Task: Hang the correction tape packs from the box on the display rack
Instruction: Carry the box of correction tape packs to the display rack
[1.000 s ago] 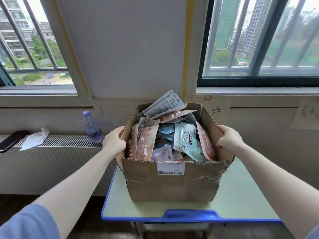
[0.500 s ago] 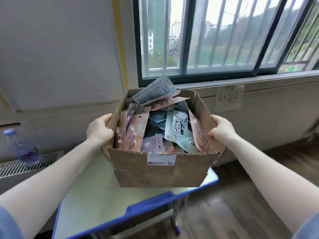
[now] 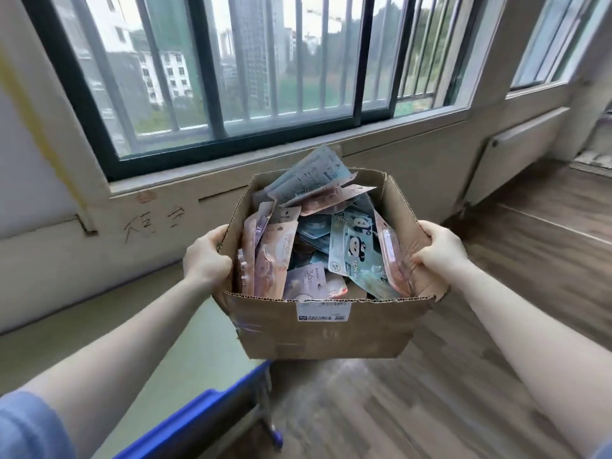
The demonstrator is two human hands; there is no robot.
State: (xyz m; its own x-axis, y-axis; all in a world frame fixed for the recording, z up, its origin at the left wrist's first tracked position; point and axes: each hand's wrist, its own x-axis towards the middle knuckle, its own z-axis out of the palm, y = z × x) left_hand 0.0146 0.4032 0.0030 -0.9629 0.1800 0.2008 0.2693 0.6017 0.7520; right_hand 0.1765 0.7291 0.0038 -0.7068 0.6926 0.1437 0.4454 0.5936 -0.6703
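An open cardboard box (image 3: 326, 332) hangs in the air in front of me, past the right end of the desk and over the floor. It is heaped with several correction tape packs (image 3: 356, 256) in teal, pink and purple card, some poking above the rim. My left hand (image 3: 207, 258) grips the box's left wall at the rim. My right hand (image 3: 437, 250) grips the right wall, thumb inside. No display rack is in view.
A pale green desk (image 3: 185, 376) with a blue edge lies at lower left. A barred window (image 3: 251, 71) and sill run across the wall ahead. A white radiator (image 3: 516, 150) sits at the right wall. Wooden floor (image 3: 430, 392) spreads to the right.
Both hands have lifted the box off the desk and carried it to the right. The view has swung right with it; the water bottle and left radiator have left the frame.
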